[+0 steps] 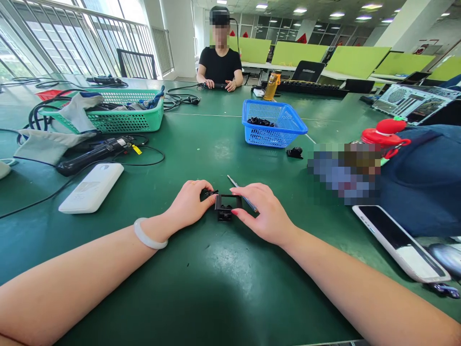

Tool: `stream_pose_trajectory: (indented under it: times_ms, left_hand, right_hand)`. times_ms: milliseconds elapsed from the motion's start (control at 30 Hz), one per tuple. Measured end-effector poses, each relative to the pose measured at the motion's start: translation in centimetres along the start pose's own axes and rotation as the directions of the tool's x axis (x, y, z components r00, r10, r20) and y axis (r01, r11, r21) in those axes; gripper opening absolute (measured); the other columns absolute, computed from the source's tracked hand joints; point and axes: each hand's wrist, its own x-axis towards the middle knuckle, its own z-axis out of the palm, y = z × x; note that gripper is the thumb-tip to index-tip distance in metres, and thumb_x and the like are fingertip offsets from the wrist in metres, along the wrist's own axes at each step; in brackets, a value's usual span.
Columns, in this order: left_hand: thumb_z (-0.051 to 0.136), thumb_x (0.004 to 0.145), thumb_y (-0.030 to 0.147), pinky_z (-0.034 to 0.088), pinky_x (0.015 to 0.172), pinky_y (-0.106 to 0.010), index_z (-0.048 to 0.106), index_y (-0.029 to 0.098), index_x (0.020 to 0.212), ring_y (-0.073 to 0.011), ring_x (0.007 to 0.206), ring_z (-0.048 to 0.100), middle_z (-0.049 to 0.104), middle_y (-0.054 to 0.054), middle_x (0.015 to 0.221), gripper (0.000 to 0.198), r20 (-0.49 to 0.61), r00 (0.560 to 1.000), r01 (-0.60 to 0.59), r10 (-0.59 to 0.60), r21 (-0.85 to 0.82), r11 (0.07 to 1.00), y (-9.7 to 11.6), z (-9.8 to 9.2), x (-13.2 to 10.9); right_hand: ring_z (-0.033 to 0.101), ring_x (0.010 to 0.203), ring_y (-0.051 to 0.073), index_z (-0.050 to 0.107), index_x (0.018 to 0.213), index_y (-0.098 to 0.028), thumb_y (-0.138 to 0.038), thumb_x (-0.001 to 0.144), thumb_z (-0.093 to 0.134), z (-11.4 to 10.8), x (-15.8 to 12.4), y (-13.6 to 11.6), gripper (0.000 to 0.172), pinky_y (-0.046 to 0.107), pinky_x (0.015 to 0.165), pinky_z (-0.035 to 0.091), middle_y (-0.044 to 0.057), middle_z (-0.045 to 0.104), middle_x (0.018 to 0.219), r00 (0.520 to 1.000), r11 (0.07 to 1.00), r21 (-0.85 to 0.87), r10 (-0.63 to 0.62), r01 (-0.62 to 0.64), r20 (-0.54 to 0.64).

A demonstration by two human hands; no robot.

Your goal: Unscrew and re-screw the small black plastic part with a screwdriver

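Note:
A small black frame-like part [225, 215] stands on the green table [180, 288] between my two hands. My right hand [264, 211] pinches its right side between thumb and forefinger. At its left edge my left hand [190, 202] has its fingers closed round a small dark piece [205, 193], mostly hidden, with the thumb against the frame. A thin metal screwdriver [234, 182] lies on the table behind the frame and runs partly under my right hand.
Beyond are a blue basket [275, 137] with black parts, a black clip [295, 153] and a green basket [126, 120] with cables. A white power bank [91, 188] is left; a phone [399, 240] and dark blue bag [425, 182] are right. A person [219, 62] sits opposite.

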Motion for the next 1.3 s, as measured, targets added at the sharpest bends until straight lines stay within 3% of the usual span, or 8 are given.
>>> stream_pose_trajectory:
  times_ms: [300, 633, 1000, 1200, 1300]
  left_hand:
    - [0.055, 0.082, 0.044, 0.044, 0.094, -0.042, 0.061, 0.022, 0.093, -0.0250, 0.105, 0.051, 0.064, -0.005, 0.099, 0.025, 0.000, 1.000, 0.026, -0.026, -0.014, 1.000, 0.3, -0.2, -0.1]
    - [0.059, 0.081, 0.042, 0.043, 0.095, -0.041, 0.062, 0.023, 0.093, -0.0242, 0.104, 0.051, 0.064, -0.003, 0.100, 0.023, 0.017, 1.000, 0.004, -0.003, -0.009, 1.000, 0.2, -0.2, -0.1]
    - [0.056, 0.081, 0.040, 0.043, 0.098, -0.042, 0.062, 0.024, 0.098, -0.0236, 0.107, 0.051, 0.064, -0.003, 0.104, 0.023, 0.003, 1.000, -0.027, 0.027, -0.009, 1.000, 0.1, 0.1, -0.2]
    - [0.049, 0.087, 0.045, 0.042, 0.103, -0.041, 0.060, 0.026, 0.106, -0.0214, 0.114, 0.048, 0.062, -0.002, 0.113, 0.030, -0.056, 0.996, -0.080, 0.076, -0.074, 0.994, 0.8, 0.0, -0.7]
    - [0.043, 0.090, 0.043, 0.042, 0.103, -0.041, 0.058, 0.024, 0.109, -0.0203, 0.113, 0.049, 0.061, -0.003, 0.113, 0.031, -0.110, 0.985, -0.140, 0.131, -0.082, 0.987, 0.8, -0.3, -0.9]
  right_hand:
    - [0.054, 0.099, 0.018, 0.059, 0.119, -0.019, -0.036, 0.091, 0.055, 0.7, 0.0, 1.3, 0.033, 0.037, 0.088, 0.047, 0.008, 0.061, 0.107, 0.983, 0.975, -0.127, 0.183, -0.180, 0.011]
    - [0.051, 0.102, 0.018, 0.065, 0.107, -0.022, -0.032, 0.084, 0.067, 0.9, 0.0, 1.1, 0.025, 0.036, 0.089, 0.042, 0.003, 0.063, 0.104, 0.977, 0.969, -0.190, 0.179, -0.156, 0.113]
    - [0.051, 0.105, 0.019, 0.066, 0.108, -0.022, -0.028, 0.086, 0.065, 1.2, -0.1, 1.3, 0.024, 0.038, 0.093, 0.041, 0.003, 0.064, 0.105, 0.969, 0.972, -0.178, 0.184, -0.154, 0.166]
    - [0.054, 0.100, 0.016, 0.067, 0.107, -0.022, -0.033, 0.089, 0.060, 0.5, 0.1, 0.8, 0.022, 0.034, 0.092, 0.043, 0.003, 0.064, 0.104, 0.975, 0.966, -0.143, 0.221, -0.214, 0.038]
    - [0.054, 0.098, 0.015, 0.066, 0.108, -0.022, -0.038, 0.090, 0.057, 0.1, 0.1, 0.4, 0.025, 0.031, 0.091, 0.044, 0.003, 0.064, 0.102, 0.985, 0.983, -0.063, 0.174, -0.174, -0.002]
